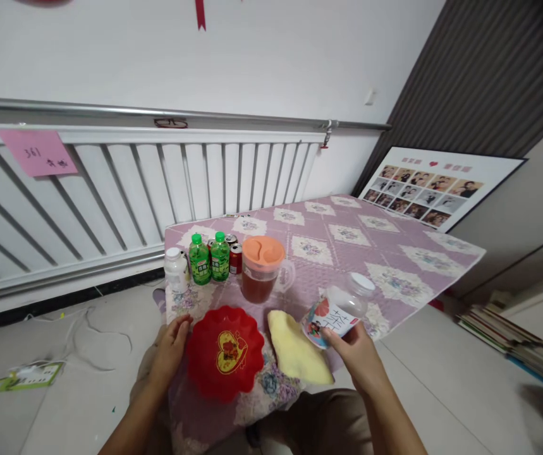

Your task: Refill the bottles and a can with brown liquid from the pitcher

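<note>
My right hand [359, 354] grips a clear plastic jar [349, 300] with a white lid and a printed label. The jar is tilted above the table, its lid pointing away to the right. At the left rim of a scalloped red bowl [205, 363], my left hand [171, 347] has its fingers curled against the edge. A gold heart design marks the bowl's middle. Between bowl and jar lies a folded yellow cloth [297, 351]. Behind them stands a pitcher [256, 284] of reddish-brown liquid with an orange lid.
Two green bottles [200, 262], red cans [236, 259] and a white bottle [176, 270] stand at the table's left side. The table [311, 249] has a purple patterned cloth. A white radiator [195, 177] runs behind it. A power strip [31, 375] and cables lie on the floor at left.
</note>
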A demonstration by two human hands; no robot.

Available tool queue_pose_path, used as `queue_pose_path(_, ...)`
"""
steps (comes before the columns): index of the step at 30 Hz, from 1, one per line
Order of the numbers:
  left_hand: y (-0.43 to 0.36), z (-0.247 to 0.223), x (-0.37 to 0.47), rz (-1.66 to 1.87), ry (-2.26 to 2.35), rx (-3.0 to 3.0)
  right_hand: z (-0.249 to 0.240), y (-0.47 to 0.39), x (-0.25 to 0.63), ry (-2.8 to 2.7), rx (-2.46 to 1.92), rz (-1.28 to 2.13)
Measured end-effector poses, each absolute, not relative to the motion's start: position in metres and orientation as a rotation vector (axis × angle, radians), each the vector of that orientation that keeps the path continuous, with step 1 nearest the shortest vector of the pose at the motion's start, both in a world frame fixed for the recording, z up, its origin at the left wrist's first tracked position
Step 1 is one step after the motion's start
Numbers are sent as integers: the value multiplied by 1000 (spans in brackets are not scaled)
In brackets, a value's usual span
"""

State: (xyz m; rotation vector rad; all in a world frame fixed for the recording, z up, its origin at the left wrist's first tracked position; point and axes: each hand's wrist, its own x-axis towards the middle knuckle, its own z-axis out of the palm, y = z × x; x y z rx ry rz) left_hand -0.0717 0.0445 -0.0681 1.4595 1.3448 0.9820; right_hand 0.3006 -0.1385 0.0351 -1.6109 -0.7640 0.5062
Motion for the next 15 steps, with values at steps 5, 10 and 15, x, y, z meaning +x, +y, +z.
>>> queue_pose_path(5, 44, -72, -63, 1026, 1273, 1260, 7, -124, 330, -650, -1689, 404)
queue_pose_path(10, 42, -79, -59, 1082, 1330, 1296, -12, -99, 358, -629, -1736, 364)
queue_pose_path(15, 39, -86, -64, 1072, 1352, 1400, -20, -71, 384, -644, -1793, 281)
